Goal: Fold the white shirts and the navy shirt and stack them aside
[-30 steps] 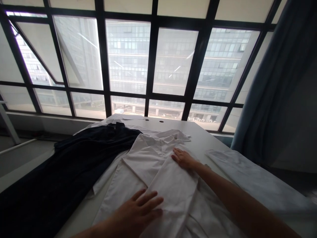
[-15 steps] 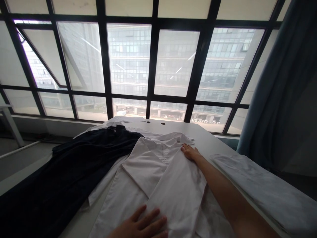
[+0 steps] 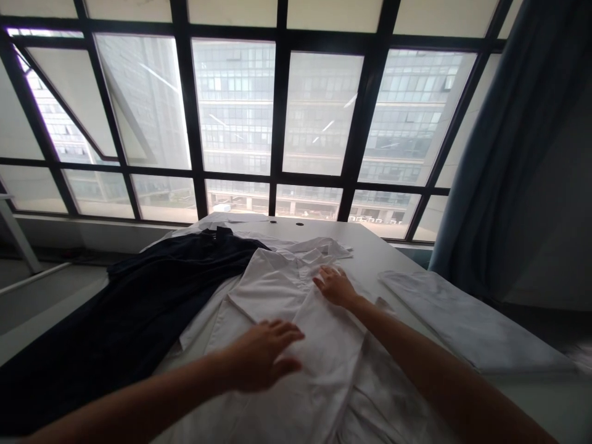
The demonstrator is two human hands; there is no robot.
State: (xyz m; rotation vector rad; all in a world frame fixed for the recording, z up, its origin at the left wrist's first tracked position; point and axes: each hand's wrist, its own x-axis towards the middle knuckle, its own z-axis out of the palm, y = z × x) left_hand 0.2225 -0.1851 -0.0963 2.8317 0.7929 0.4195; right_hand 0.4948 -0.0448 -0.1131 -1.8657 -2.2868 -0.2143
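Observation:
A white collared shirt lies spread on the table in front of me, its collar toward the window and one sleeve folded across its body. My right hand rests near the shirt's collar and shoulder, fingers loosely spread, gripping nothing. Over the middle of the shirt is my left hand, fingers apart and thumb out, with nothing in it. Whether the left palm touches the cloth I cannot tell. Left of the white shirt lies a dark navy garment, partly on top of other white cloth.
The white table has two dark round holes near its far end. A folded white cloth lies at the right edge. Beyond are black-framed windows, one pane tilted out, and a blue-grey curtain at right.
My left hand has moved up and forward over the shirt from the lower edge. My right hand has shifted inward from the shoulder, left across the cloth. The view has turned slightly.

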